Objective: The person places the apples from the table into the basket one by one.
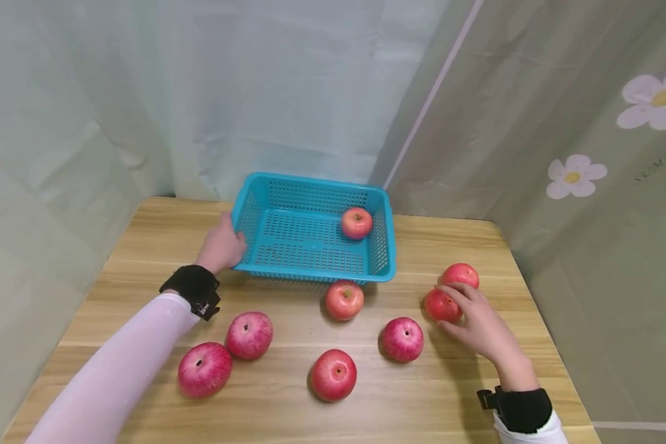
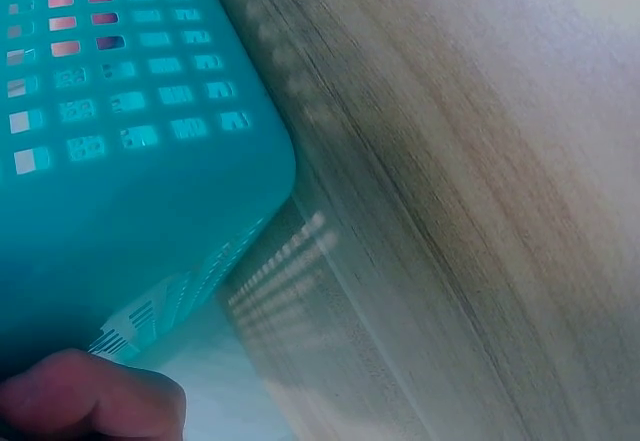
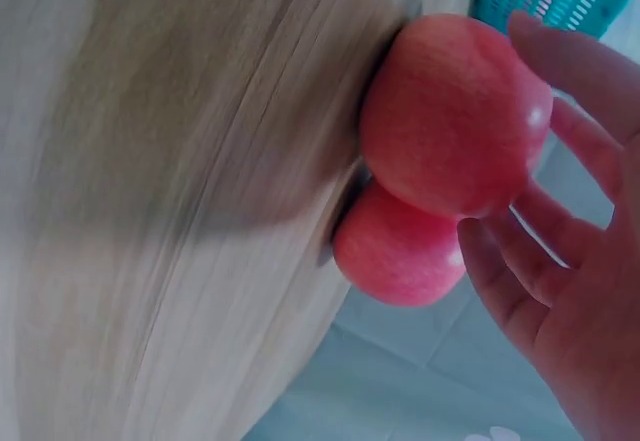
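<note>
In the head view my left hand (image 1: 223,245) grips the left rim of a blue plastic basket (image 1: 311,274). The left wrist view shows its curled fingers (image 2: 95,401) at the basket's edge. One red apple (image 1: 357,223) lies inside, toward the right. My right hand (image 1: 480,324) reaches over a red apple (image 1: 440,306) on the table, thumb and fingers spread about it. Seen from the right wrist, the fingertips are right at that apple's (image 3: 450,116) side, and a second apple (image 3: 400,246) sits against it.
More apples stand on the wooden table (image 1: 277,407): one (image 1: 344,300) by the basket's front, one (image 1: 402,340) at centre right, one (image 1: 333,375) nearer the front, and two at the left, a rear one (image 1: 250,335) and a front one (image 1: 205,369). Curtains (image 1: 311,92) hang behind.
</note>
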`<state>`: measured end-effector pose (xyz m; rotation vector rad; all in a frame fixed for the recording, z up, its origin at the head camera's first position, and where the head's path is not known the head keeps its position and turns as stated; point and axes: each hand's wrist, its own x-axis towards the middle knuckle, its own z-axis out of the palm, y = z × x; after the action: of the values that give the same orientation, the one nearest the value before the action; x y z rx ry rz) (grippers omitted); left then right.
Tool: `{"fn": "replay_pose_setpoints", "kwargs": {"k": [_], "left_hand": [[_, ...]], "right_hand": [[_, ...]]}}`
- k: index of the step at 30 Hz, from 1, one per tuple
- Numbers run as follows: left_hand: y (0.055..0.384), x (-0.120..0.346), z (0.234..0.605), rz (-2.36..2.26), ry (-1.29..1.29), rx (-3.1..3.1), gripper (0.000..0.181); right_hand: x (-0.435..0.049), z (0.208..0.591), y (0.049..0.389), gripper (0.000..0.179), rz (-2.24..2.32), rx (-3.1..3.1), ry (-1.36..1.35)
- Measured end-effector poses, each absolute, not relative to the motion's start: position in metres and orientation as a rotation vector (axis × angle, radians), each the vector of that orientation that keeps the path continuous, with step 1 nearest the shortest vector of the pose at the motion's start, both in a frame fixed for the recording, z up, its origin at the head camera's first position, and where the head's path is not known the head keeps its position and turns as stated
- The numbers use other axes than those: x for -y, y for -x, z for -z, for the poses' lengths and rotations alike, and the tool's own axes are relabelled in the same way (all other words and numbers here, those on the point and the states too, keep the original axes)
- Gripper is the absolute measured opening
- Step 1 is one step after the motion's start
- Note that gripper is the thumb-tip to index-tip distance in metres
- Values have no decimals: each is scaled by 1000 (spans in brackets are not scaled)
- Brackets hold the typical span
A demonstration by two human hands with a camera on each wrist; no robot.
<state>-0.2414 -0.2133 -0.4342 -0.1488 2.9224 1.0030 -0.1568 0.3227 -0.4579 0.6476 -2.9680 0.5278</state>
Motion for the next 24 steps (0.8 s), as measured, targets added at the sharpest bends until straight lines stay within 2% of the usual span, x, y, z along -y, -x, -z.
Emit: {"fn": "replay_pose_setpoints", "kwargs": {"k": [11, 24], "left_hand": [[240, 212, 433, -1003, 145, -2940, 61], [239, 213, 432, -986, 128, -2943, 59]], "right_hand": [[-316, 459, 160, 71, -463, 3011, -574], [-310, 470, 163, 82, -512, 3088, -590]]}}
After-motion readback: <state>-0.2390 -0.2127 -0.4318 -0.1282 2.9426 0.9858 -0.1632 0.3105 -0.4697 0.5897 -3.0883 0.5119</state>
